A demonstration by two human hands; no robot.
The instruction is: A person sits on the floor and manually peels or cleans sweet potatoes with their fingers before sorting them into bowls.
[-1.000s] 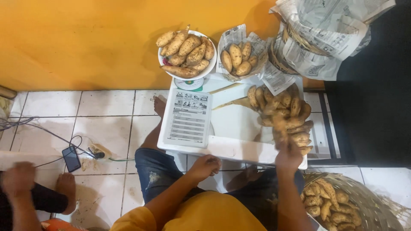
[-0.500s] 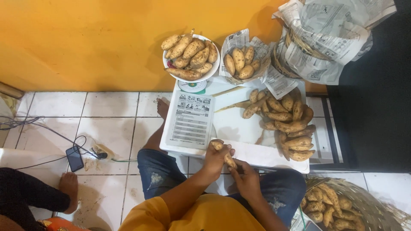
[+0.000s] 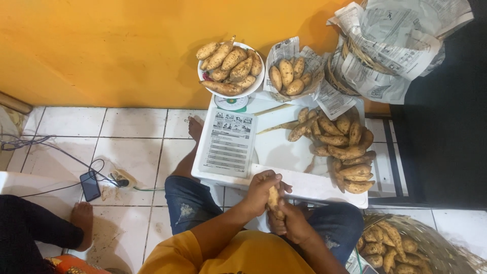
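The wall (image 3: 101,50) is plain orange-yellow, and the floor tiles (image 3: 137,147) are white with dark grout. The sweet potatoes (image 3: 345,147) are tan with brown specks; the person's shirt (image 3: 243,259) is mustard, the jeans (image 3: 190,203) blue.

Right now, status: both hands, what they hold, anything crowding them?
Left hand and right hand both closed on one sweet potato, over the lap. White table edge just ahead, loose pile on it. Nothing in the way.

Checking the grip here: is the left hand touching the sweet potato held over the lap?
Touching. The head view shows the left hand with its fingers wrapped over the sweet potato, no gap visible; the right hand grips it from below.
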